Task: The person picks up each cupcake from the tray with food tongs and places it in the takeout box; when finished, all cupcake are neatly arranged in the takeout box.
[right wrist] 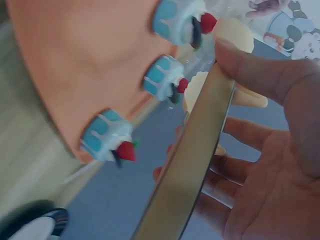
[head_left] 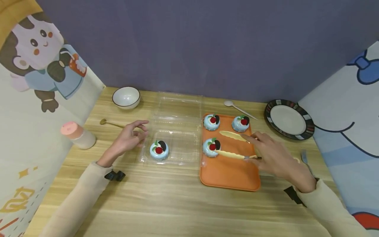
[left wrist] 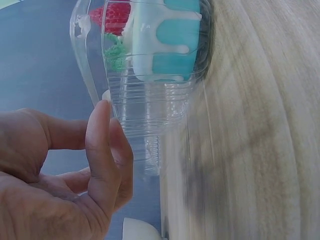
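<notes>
My right hand (head_left: 270, 154) grips a pair of tongs (head_left: 232, 154) with cream-coloured, scalloped ends and a gold metal band (right wrist: 187, 160). Their arms are spread apart over an orange tray (head_left: 231, 177). One tip overlaps the near-left blue cupcake (head_left: 209, 148) in the head view. Two more blue cupcakes, one at the left (head_left: 211, 122) and one at the right (head_left: 240, 123), sit at the tray's far end. Beside a clear hinged plastic box (head_left: 183, 144), my left hand (head_left: 127, 140) has loosely bent fingers, fingertips right at its rim. Another cupcake (head_left: 159, 150) sits inside the box's front left corner.
At the back left stand a white bowl (head_left: 126, 98) and a gold spoon (head_left: 111, 123). A pink-lidded jar (head_left: 78, 135) stands at the left edge. Behind the tray lies a white spoon (head_left: 240, 108). A dark-rimmed plate (head_left: 288, 120) and a fork (head_left: 306, 161) are at the right.
</notes>
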A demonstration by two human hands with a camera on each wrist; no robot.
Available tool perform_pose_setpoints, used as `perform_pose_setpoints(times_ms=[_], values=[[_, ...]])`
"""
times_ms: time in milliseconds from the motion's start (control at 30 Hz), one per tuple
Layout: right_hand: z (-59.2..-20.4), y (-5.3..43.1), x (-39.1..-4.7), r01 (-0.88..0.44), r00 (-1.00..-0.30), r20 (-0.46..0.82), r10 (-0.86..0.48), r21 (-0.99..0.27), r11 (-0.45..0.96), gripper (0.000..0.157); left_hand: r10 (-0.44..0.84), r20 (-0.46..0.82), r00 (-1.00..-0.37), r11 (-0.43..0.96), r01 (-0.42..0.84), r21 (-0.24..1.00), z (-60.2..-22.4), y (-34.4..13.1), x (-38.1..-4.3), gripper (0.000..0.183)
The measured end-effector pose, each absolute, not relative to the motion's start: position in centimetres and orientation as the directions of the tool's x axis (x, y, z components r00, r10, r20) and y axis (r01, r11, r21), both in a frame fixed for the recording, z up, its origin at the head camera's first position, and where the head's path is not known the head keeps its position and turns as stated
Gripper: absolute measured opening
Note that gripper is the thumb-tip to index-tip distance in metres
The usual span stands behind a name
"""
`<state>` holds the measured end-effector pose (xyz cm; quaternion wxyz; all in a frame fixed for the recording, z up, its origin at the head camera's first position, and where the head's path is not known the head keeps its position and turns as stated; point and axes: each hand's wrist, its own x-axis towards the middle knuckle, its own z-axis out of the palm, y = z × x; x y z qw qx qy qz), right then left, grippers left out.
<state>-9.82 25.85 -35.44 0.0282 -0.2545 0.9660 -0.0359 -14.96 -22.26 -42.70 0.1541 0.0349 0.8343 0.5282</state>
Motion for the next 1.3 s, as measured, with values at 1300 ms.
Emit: perform_pose_setpoints(times_ms=[1300], values=[[-34.5, 19.6, -13.3, -0.578, -0.781, 0.26, -0.567, 0.042, 0.815, 0.077, 0.212, -0.206, -0.955, 0.454, -0.091, 0.887, -42.5, -22.2, -14.6, 0.052]])
